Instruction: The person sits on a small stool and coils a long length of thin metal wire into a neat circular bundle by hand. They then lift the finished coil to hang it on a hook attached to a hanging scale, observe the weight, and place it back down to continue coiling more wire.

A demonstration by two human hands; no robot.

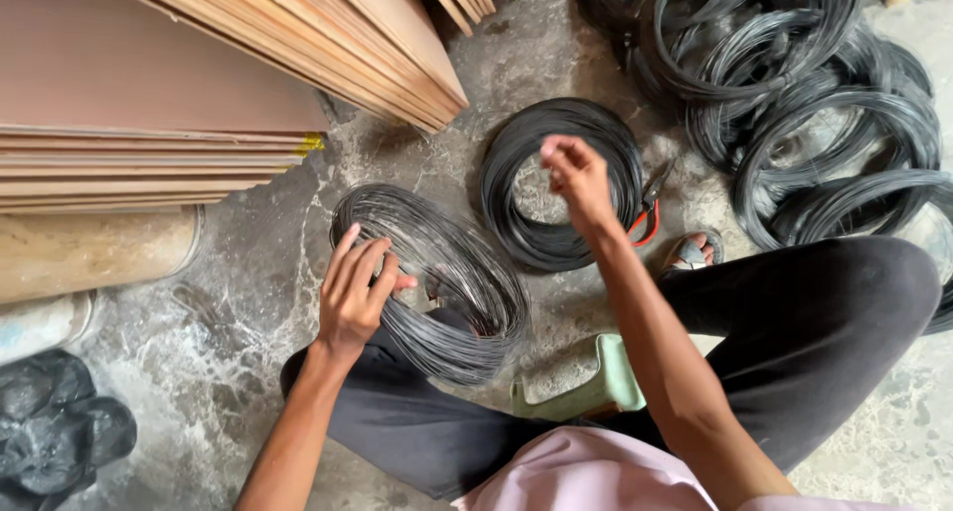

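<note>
Left hand (pixel 354 294) with fingers curled over the rim of a tilted coil of thin grey wire (pixel 437 283), which leans on the person's knee. Right hand (pixel 576 173) raised above it, fingertips pressed together as if pinching a wire strand; the strand itself is too fine to make out. Behind the right hand, a flat coil of black wire (pixel 561 183) on the concrete floor (pixel 238 302), with red-handled pliers (pixel 647 211) just beside it. Upper right: heaped wire coils (pixel 804 104). Upper left: stacked plywood sheets (pixel 149 94). Beneath the person: green stool (pixel 606 382).
</note>
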